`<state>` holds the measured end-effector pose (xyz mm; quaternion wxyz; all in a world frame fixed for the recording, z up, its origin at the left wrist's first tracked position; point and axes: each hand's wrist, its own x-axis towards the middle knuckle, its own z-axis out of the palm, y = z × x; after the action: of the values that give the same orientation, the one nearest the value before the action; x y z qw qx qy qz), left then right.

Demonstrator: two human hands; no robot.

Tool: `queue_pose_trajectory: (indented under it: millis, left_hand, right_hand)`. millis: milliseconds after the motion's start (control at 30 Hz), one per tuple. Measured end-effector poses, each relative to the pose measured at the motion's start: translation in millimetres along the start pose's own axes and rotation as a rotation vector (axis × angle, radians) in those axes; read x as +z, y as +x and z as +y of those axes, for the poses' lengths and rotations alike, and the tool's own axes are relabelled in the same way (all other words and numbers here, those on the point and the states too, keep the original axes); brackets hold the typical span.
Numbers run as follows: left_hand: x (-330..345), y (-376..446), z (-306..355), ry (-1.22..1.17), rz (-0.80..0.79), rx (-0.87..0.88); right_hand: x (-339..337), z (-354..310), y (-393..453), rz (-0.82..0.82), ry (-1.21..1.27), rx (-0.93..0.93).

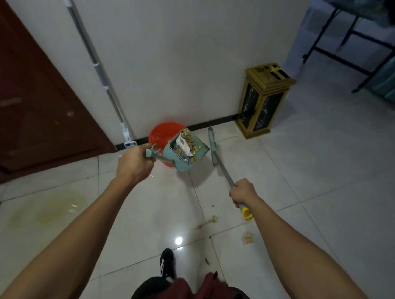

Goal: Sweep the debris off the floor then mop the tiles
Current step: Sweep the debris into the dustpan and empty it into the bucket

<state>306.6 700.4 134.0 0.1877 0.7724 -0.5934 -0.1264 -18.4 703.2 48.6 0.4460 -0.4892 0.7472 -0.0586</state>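
The teal plastic dustpan (185, 151), comb-toothed along one edge, hangs tilted over the red plastic bucket (163, 134), its mouth above the bucket's rim. Inside the dustpan lies a heap of debris (187, 143): yellowish crumbs and a crumpled white scrap. The left hand (134, 161) is clenched round the dustpan's short handle, just to the left of the bucket. To the bucket's right the broom (214, 148) stands slanted, its narrow teal head near the bucket and its thin metal shaft running down to a yellow end cap. The right hand (243, 192) is wrapped tightly round that shaft just above the cap.

The bucket sits on glossy white tiles (305, 190) against a white wall with a dark skirting. Nearer the person than the bucket, a few scraps (211, 221) and a small wrapper (248, 238) lie on the tiles, and a yellowish smear (48, 210) spreads off to the left. A mop (107, 85) with a long grey pole leans on the wall left of the bucket, beside a dark red door (22, 99). Right of the bucket stands a boxy gold-and-black bin (263, 102).
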Motion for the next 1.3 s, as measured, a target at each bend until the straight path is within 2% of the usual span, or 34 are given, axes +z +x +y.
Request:
queue_pose_trajectory:
  millis: [267, 567, 667, 900, 1133, 1300]
  left_hand:
    - [-54, 35, -52, 0.048, 0.050, -0.047]
    - [-53, 118, -85, 0.281, -0.002, 0.106]
    - [-43, 138, -92, 0.329, -0.036, 0.165]
    - [-18, 171, -95, 0.542, -0.170, 0.423]
    - [-5, 186, -80, 0.652, -0.296, 0.489]
    - [-3, 192, -71, 0.690, -0.311, 0.518]
  right_hand:
    - [25, -64, 2, 0.007, 0.013, -0.034]
    - [48, -114, 22, 0.027, 0.102, -0.027]
    - [55, -121, 32, 0.048, 0.103, -0.015]
    - [71, -129, 48, 0.050, 0.128, 0.039]
    - [72, -120, 50, 0.046, 0.143, 0.062]
    - [74, -121, 48, 0.053, 0.177, 0.078]
